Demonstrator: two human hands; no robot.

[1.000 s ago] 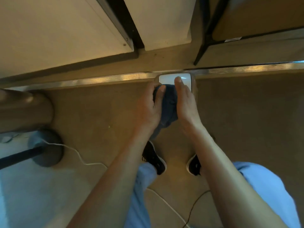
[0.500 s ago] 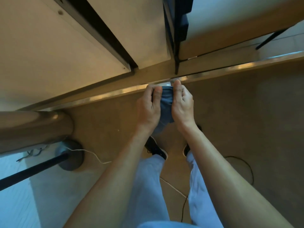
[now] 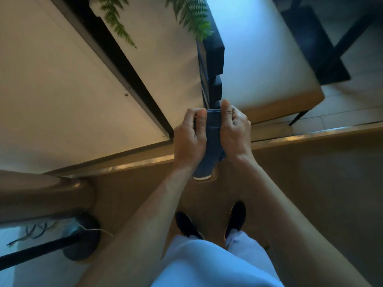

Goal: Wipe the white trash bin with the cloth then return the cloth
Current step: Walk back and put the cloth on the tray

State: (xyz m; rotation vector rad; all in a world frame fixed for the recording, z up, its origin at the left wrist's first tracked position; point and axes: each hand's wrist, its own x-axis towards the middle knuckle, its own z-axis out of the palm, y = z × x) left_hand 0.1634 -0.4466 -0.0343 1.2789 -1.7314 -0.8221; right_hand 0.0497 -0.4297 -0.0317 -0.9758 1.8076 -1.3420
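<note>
White trash bin: only a pale sliver shows on the floor below the cloth; we judge it to be the bin, mostly hidden.
Floor: brown, with our two dark shoes planted just short of the bin.
Cloth: dark blue, held up between both hands, its lower end hanging directly above the sliver of bin.
Left hand: fingers curled, pinching the cloth's left edge.
Right hand: fingers curled round the right edge, thumb raised above the top fold.
Step in hand: we judge the wiping done and the cloth being gathered for its return. We should keep both pinches firm, fold the loose tail up so it does not drag on the bin, then carry it clear.
Against half a second ago: the view has swung upward, fern fronds now show at the top, and the hands sit higher against the cabinet edge; both still grip the cloth.
</note>
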